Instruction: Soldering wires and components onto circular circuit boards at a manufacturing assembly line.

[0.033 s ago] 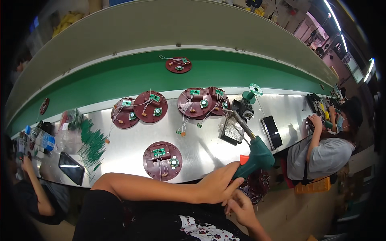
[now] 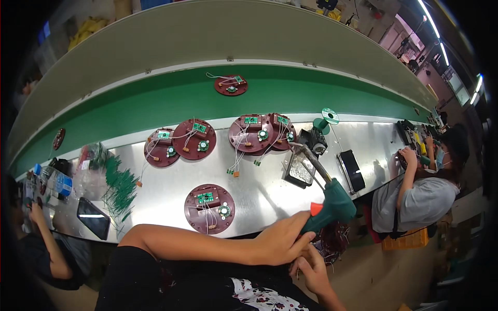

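Observation:
My left hand [image 2: 280, 242] is wrapped round the handle of a green soldering gun [image 2: 337, 202] with a red trigger. The gun's metal tip reaches up over a small dark-framed tray [image 2: 300, 171]. Just below, close against the left hand, my right hand [image 2: 314, 272] has its fingers curled together; what they pinch, if anything, is too small to make out. On the bench nearby lies a maroon round plate [image 2: 194, 220] with a green circuit board and white wires.
More maroon plates [image 2: 194, 147] line the back of the metal bench. A solder spool [image 2: 328, 118] stands behind the tray. A black case [image 2: 351, 171], a heap of green wires [image 2: 118, 181], a phone [image 2: 93, 217] and a bottle [image 2: 59, 182] lie about. People [image 2: 415, 202] sit at both sides.

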Demonstrator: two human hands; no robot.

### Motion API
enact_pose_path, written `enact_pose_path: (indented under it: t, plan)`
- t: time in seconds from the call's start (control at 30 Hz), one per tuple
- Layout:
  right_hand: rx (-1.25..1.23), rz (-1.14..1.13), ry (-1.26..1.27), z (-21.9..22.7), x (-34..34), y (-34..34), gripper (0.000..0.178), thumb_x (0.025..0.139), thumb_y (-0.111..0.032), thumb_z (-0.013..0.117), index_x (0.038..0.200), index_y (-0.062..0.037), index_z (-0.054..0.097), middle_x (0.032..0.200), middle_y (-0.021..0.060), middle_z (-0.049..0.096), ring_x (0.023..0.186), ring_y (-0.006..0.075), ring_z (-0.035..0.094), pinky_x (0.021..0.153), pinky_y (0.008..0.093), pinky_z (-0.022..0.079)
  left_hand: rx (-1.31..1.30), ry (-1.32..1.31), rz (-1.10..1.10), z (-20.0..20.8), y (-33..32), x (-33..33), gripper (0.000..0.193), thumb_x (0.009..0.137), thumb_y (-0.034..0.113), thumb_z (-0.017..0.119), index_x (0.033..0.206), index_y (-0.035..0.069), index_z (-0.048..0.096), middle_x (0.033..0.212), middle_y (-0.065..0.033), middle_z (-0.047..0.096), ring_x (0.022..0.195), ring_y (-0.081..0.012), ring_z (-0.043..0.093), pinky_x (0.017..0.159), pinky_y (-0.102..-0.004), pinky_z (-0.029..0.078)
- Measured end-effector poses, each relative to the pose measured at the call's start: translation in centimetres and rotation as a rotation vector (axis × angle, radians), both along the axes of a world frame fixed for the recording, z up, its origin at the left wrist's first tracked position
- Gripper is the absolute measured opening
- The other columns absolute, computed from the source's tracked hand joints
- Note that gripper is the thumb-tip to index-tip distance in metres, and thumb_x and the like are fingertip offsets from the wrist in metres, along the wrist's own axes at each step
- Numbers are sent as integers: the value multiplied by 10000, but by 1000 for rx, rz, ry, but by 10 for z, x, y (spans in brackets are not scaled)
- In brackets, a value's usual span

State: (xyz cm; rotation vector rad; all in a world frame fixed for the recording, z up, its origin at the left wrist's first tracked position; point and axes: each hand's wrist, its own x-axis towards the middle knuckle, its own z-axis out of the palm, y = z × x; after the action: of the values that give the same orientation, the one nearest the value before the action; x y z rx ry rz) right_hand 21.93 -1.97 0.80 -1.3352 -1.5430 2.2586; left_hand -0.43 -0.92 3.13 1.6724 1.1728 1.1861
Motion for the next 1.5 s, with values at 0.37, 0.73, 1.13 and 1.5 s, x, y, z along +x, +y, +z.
enact_pose_path:
  t: [0.37,0.73,1.13,1.5]
  plan:
    - [445,-709,749,1,-64,16,621,1081,-430,495,1531,-24,359,1338,157,564,1235,250,555,1110,413,417,37,408,-435,25,1,-1,360,994,250,616,1236,-4,538,1188,-235,597,1034,-393,638,888,-486,522]
    - [336,-1014,814,-32,-15,23,475,1066,-345,519,1460,-89,449,904,58,584,674,134,503,614,284,434,-132,1111,383,84,254,-277,694,814,593,741,1261,65,682,1166,-235,714,1079,-369,696,905,-497,549]
    - [287,-985,963,-2,-5,32,366,1108,-225,518,1432,-55,520,941,92,648,783,175,564,676,303,487,-199,1228,400,30,351,-271,975,684,773,785,1441,199,568,1365,-254,547,1294,-479,509,1056,-565,462]
    - [363,-858,830,-16,-31,37,404,1110,-318,479,1415,-53,469,835,43,556,632,114,471,572,267,391,-298,1310,262,70,139,-284,993,690,757,788,1422,113,598,1343,-239,552,1249,-432,513,1016,-513,503]
